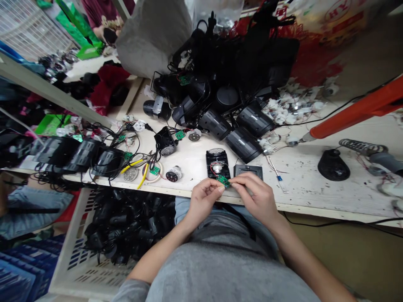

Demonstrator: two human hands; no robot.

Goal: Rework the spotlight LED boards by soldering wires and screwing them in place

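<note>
A small green circuit board is pinched between the fingertips of my left hand and my right hand at the front edge of the white workbench. Just behind it lies an open black lamp housing with red and white wires and a round metal part inside. A flat dark square casing rests against my right fingers. Part of the board is hidden by my fingertips, and I cannot tell whether it is wired to the housing.
Several black lamp housings, loose boards and wires are heaped on the bench. An orange-handled soldering iron lies at the right near a coiled iron stand. A white crate of black parts sits below the bench at left.
</note>
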